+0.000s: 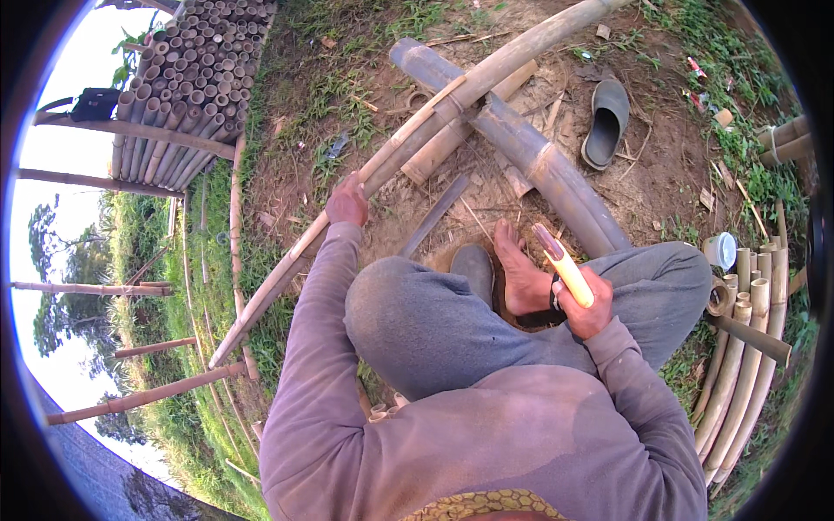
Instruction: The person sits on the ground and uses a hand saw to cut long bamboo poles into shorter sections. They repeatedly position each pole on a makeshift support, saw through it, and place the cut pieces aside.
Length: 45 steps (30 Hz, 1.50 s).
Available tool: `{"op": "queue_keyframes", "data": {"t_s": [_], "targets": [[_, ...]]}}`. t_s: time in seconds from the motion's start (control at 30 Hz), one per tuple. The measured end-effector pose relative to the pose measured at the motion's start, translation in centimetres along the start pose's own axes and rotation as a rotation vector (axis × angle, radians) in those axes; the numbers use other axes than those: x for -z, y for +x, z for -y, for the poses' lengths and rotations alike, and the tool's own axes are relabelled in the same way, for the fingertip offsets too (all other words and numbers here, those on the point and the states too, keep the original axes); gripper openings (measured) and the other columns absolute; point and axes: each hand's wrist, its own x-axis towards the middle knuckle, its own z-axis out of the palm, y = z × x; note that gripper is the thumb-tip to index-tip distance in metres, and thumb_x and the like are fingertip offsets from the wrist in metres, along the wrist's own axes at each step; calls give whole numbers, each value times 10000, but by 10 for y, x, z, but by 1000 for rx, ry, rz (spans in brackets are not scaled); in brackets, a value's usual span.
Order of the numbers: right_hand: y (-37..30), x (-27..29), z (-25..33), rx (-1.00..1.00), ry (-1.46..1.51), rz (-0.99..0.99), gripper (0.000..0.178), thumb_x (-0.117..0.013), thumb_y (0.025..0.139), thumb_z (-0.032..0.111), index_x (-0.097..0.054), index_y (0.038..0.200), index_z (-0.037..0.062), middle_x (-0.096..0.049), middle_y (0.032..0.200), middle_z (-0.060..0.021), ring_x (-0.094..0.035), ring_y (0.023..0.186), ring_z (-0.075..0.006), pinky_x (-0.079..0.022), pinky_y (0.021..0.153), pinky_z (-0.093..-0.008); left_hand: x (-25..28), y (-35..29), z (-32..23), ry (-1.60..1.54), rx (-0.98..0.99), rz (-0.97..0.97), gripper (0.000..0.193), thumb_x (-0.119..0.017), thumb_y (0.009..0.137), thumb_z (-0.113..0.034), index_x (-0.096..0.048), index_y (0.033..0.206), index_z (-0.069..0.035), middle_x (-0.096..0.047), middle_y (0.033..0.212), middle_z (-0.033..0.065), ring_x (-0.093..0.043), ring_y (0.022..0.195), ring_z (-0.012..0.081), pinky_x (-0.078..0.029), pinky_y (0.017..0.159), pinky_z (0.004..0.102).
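A long split-looking bamboo pole (495, 71) slants from the lower left to the far right edge. My left hand (347, 201) is closed round it left of my knee. The pole passes over a thick grey bamboo piece (556, 174) on the ground. In front of my lap, my right hand (586, 304) grips a yellow-handled tool (566, 269) with a dark reddish-brown end; its exact kind does not show. Between the pole and my bare foot (521, 269) lies a long, flat, grey blade-like piece (436, 214).
A dark clog (606, 124) lies beyond the thick bamboo. Stacked bamboo lengths (756, 347) and a white cup-like container (719, 250) are at my right. At the far left stands a rack of cut bamboo tubes (195, 74) with a black bag (94, 104) on its rail.
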Motion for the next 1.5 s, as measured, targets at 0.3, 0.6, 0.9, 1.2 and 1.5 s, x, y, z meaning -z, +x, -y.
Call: {"op": "queue_keyframes", "data": {"t_s": [0.3, 0.6, 0.9, 1.2, 1.5], "targets": [[15, -1, -3, -91, 76, 45, 153, -794, 871, 54, -648, 877, 6, -619, 675, -88, -600, 588, -156, -485, 566, -347, -8, -2, 6, -4, -16, -36, 370, -644, 1015, -236, -688, 1366, -128, -726, 1319, 123, -701, 1163, 347, -556, 1008, 438], [14, 4, -10, -108, 63, 0, 105, -766, 869, 43, -666, 872, 10, -634, 662, -80, -607, 573, -160, -488, 561, -343, 3, -4, -8, 11, 72, 13, 382, -665, 1010, -244, -684, 1380, -152, -718, 1349, 91, -695, 1186, 333, -550, 1023, 421], [18, 4, -6, -109, 30, 42, 89, -752, 859, 37, -667, 859, 10, -648, 690, -88, -624, 592, -177, -503, 586, -346, 2, -4, -2, -23, 112, 26, 418, -625, 1039, -330, -670, 1432, -194, -711, 1374, 99, -690, 1214, 347, -540, 1036, 453], [25, 4, 0, -133, 25, 72, 95, -747, 850, 39, -675, 896, -1, -661, 712, -102, -643, 624, -166, -509, 594, -355, 5, -3, -7, 38, 143, 66, 393, -617, 1047, -298, -672, 1419, -182, -708, 1379, 82, -698, 1200, 325, -551, 1025, 427], [26, 4, -4, -108, -4, 71, 83, -734, 860, 37, -678, 908, -2, -650, 703, -106, -633, 623, -158, -509, 601, -352, 11, -3, -14, 22, 167, 101, 401, -606, 1054, -303, -654, 1437, -193, -691, 1415, 74, -692, 1213, 323, -542, 1042, 426]]}}
